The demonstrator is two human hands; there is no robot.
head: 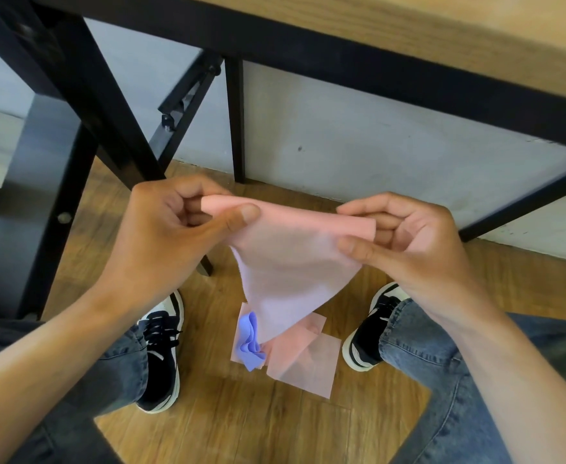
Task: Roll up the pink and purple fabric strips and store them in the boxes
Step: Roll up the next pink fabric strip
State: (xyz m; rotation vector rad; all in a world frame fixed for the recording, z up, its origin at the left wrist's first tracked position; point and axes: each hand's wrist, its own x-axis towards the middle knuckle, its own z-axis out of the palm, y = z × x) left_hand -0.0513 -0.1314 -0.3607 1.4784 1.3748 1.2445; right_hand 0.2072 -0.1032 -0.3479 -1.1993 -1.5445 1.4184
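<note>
A pink fabric strip hangs in the air between my knees, its top edge folded over. My left hand pinches the strip's left top corner between thumb and fingers. My right hand pinches the right top corner the same way. Below it on the wooden floor lie more pink strips in a loose pile, with a crumpled purple strip on their left side. No boxes are in view.
I sit with jeans-clad legs apart and dark sneakers on the wooden floor. A black-framed wooden table rises ahead, and black table legs stand to the left. A pale wall is behind.
</note>
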